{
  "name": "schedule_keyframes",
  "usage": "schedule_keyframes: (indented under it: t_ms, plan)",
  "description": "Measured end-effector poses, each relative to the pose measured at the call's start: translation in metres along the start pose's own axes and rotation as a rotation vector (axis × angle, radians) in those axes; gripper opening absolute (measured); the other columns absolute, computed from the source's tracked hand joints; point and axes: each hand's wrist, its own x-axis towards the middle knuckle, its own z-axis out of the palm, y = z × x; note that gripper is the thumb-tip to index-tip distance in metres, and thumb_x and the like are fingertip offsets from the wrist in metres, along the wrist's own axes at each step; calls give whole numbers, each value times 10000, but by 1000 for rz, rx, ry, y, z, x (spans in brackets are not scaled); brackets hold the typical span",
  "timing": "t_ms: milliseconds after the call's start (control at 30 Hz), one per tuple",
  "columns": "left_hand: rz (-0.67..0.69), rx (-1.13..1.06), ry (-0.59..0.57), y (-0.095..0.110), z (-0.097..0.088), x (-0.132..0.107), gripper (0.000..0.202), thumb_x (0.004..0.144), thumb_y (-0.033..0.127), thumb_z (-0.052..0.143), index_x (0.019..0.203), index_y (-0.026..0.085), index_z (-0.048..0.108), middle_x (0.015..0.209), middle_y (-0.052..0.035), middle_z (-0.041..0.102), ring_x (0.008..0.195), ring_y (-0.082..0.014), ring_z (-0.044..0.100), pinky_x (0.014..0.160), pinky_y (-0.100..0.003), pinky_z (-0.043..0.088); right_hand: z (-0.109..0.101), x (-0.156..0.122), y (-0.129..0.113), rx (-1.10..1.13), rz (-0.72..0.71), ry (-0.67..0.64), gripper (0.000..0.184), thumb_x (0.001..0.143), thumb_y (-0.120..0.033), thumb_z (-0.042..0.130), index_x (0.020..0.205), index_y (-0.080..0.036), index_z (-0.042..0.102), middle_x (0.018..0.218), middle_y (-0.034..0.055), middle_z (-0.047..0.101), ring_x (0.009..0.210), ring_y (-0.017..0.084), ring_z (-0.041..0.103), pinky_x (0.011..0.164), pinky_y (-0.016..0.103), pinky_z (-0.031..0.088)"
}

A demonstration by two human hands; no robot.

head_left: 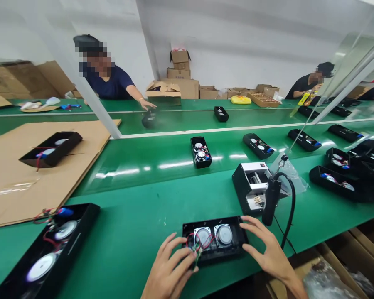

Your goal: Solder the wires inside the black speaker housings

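The long green tabletop (137, 232) carries the work; a green conveyor belt (162, 158) runs along its far side. All places below are given from the small open black plastic speaker housing (215, 240), which lies near the tabletop's near edge, directly before the person.

Inside the housing sit two round silver speaker cones with red wiring (202, 241) at their left.

The left hand (170, 272) is at the housing's left end, its grip pinched on the wiring there. The right hand (266, 249) is at the right end, fingers spread, grip released, fingertips touching the housing's corner.

Beyond and right of the housing stands a black-and-white boxed bench device (251, 185); a black hanging power tool with cable (271, 201) dangles just beside the right hand. Left of the housing lies a larger open black speaker shell (46, 253).

Risks, as judged: a tug on the thin wiring could tear a solder joint; the housing sits close to the near edge and could slide off; the right hand could knock the hanging tool.

Open room lies left of the housing and beyond it.
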Motion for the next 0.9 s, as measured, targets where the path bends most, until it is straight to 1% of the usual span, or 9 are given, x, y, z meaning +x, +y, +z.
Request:
schedule_keyframes:
  t_ms: [67, 133, 200, 233, 333, 467, 600, 733, 900]
  plan:
    - [-136, -33, 61, 2, 5, 9, 202, 989, 292, 736, 1188, 316, 763, 1055, -13, 827, 1158, -273, 759, 1156, -559, 590, 7, -2, -6, 31, -29, 148, 213, 1001, -266, 677, 1174, -278, 800, 1277, 116, 793, 1178, 294, 779, 1042, 450, 652]
    - [-314, -61, 123, 7, 15, 15, 152, 1006, 376, 718, 1114, 296, 789, 1139, -53, 812, 1210, -306, 745, 1059, -540, 653, 15, -1, -16, 58, -76, 236, 153, 1022, -259, 662, 1066, -272, 808, 1098, 88, 833, 1041, 265, 808, 943, 387, 681]
    - [-436, -88, 131, 13, 27, 20, 189, 1011, 433, 701, 1053, 283, 807, 1221, -79, 789, 1279, -332, 715, 997, -516, 683, 26, 2, -30, 61, -154, 244, 137, 1009, -243, 689, 1091, -272, 795, 1074, 74, 835, 1003, 251, 804, 907, 363, 681]
    - [-458, -104, 126, 17, 34, 22, 202, 1008, 452, 702, 1032, 283, 811, 1235, -82, 785, 1293, -338, 708, 994, -519, 684, 31, 4, -37, 55, -203, 219, 160, 999, -240, 707, 1136, -268, 783, 1095, 75, 833, 1013, 250, 798, 915, 367, 676]
    - [-451, -159, 93, 26, 46, 26, 186, 1020, 439, 689, 1027, 293, 804, 1259, -81, 783, 1281, -329, 714, 1044, -554, 658, 47, 11, -55, 24, -357, 104, 193, 1024, -204, 675, 1197, -254, 744, 1086, 69, 823, 1001, 237, 775, 918, 379, 653]
    - [-347, -196, 25, 22, 39, 24, 149, 997, 401, 736, 1089, 294, 783, 1320, -97, 766, 1395, -352, 638, 1068, -568, 639, 53, 20, -62, -117, -468, -10, 216, 1063, -109, 565, 1123, -235, 730, 981, 43, 797, 892, 208, 728, 813, 364, 594]
    - [-284, -74, -37, 9, 23, 12, 432, 860, 468, 882, 1224, 284, 738, 1549, -150, 614, 1533, -451, 474, 1089, -671, 593, 47, 26, -62, -326, -515, -97, 330, 1001, -13, 530, 1193, -211, 712, 1037, 64, 773, 890, 217, 694, 794, 366, 543]
    - [-226, 20, -137, 6, 24, 5, 543, 742, 305, 954, 1228, 267, 714, 1635, -163, 522, 1585, -503, 366, 1157, -783, 476, 53, 28, -69, -467, -547, -196, 292, 955, 35, 562, 1099, -180, 698, 1067, 70, 765, 866, 209, 682, 790, 363, 519]
    - [-180, 55, -246, 11, 34, 8, 430, 716, 105, 888, 1082, 246, 713, 1676, -135, 477, 1630, -496, 271, 1218, -809, 378, 64, 24, -78, -627, -480, -307, 213, 916, 7, 659, 970, -198, 673, 960, 32, 743, 888, 236, 702, 834, 392, 514]
